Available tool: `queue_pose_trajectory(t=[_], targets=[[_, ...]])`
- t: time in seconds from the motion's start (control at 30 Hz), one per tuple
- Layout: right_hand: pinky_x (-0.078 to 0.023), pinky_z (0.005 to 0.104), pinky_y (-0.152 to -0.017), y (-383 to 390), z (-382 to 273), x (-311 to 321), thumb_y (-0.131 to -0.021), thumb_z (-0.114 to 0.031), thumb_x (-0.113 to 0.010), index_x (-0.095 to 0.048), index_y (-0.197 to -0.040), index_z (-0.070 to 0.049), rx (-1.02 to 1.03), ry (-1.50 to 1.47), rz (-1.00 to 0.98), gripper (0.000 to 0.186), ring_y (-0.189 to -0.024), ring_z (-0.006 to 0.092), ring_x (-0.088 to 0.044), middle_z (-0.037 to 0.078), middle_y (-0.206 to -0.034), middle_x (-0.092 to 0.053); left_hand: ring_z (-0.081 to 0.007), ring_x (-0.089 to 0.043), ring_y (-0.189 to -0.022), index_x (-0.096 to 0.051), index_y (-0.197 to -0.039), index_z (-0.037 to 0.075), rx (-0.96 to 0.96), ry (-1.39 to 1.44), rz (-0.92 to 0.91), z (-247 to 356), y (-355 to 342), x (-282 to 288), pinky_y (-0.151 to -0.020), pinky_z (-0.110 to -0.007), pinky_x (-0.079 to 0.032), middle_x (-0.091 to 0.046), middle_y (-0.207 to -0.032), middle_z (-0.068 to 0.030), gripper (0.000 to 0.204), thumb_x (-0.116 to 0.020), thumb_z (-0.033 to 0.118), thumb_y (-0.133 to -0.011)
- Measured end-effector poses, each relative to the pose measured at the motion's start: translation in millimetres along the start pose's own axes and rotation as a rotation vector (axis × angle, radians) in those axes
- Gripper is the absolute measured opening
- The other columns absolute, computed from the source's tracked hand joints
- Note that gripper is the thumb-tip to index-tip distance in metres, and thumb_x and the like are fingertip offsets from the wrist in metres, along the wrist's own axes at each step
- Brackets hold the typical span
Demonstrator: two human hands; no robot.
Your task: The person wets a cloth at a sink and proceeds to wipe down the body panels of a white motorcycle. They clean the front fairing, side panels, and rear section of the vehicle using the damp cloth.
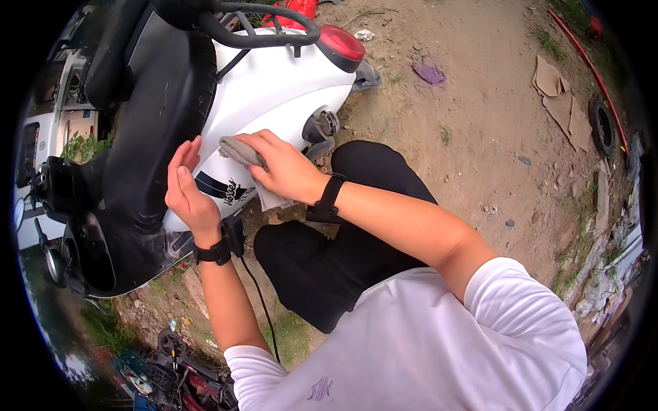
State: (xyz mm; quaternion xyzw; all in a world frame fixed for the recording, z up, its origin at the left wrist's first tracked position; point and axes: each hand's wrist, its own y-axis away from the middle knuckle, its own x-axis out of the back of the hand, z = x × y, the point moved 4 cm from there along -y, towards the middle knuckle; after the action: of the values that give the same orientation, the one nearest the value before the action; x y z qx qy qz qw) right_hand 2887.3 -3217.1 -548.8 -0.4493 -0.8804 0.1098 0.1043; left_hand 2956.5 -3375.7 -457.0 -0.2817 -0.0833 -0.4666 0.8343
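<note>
While the right hand [286, 166] has its fingers clenched on the gray cloth [240, 150], over the scooter's white side panel [269, 103], the left hand [191, 198] sits near the black seat [164, 109], fingers extended, holding nothing; panel contact unclear.

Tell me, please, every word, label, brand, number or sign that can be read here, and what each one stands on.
White scooter: black stylised lettering by a dark stripe on the side panel; I won't copy its wording.
White shirt: a small purplish emblem on the front, not clear enough to read.
Grey cloth: no text visible.
I can make out no other readable text.
</note>
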Motion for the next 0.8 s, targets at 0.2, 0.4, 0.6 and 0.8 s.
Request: queue_pose_trajectory(t=[0.2, 0.4, 0.6, 0.8], targets=[[-0.054, 0.0341, -0.074, 31.1, 63.7, 72.9, -0.083, -0.021, -0.072, -0.068, -0.129, -0.024, 0.580, 1.149, -0.314, 0.046, -0.108, 0.0228, -0.054, -0.002, -0.141, -0.049, -0.0373, -0.044, -0.148, -0.060, -0.147, 0.016, -0.560, -1.252, 0.197, 20.9, -72.0, 3.1, -0.120, -0.053, -0.035, -0.063, -0.147, -0.0026, 0.047, -0.037, 0.032, -0.108], [-0.053, 0.0323, -0.071, 57.1, 90.5, 116.4, -0.085, -0.022, -0.069, -0.078, -0.092, -0.018, 0.572, 1.182, -0.400, 0.012, -0.105, 0.0206, -0.055, -0.005, -0.126, -0.053, -0.0398, -0.051, -0.143, -0.062, -0.145, 0.015, -0.571, -1.108, 0.222, 10.8, -74.4, -1.1, -0.116, -0.054, -0.039, -0.064, -0.146, -0.0034, 0.050, -0.035, 0.032, -0.107], [-0.052, 0.0314, -0.077, 11.4, 60.4, 95.6, -0.080, -0.018, -0.072, -0.068, -0.127, -0.024, 0.722, 1.035, -0.234, 0.047, -0.107, 0.0205, -0.058, -0.001, -0.137, -0.056, -0.0444, -0.054, -0.138, -0.064, -0.142, 0.010, -0.537, -1.057, 0.208, 9.2, -76.6, -3.8, -0.113, -0.048, -0.043, -0.067, -0.141, -0.0076, 0.051, -0.033, 0.033, -0.107], [-0.055, 0.0402, -0.098, -29.3, 51.8, 105.4, -0.075, -0.010, -0.074, -0.066, -0.136, -0.021, 0.482, 0.771, 0.097, 0.062, -0.117, 0.0319, -0.056, 0.007, -0.140, -0.055, -0.0480, -0.054, -0.137, -0.064, -0.140, 0.006, -0.485, -1.074, 0.179, 10.8, -75.7, -1.5, -0.111, -0.049, -0.045, -0.068, -0.138, -0.0107, 0.052, -0.032, 0.033, -0.108]])
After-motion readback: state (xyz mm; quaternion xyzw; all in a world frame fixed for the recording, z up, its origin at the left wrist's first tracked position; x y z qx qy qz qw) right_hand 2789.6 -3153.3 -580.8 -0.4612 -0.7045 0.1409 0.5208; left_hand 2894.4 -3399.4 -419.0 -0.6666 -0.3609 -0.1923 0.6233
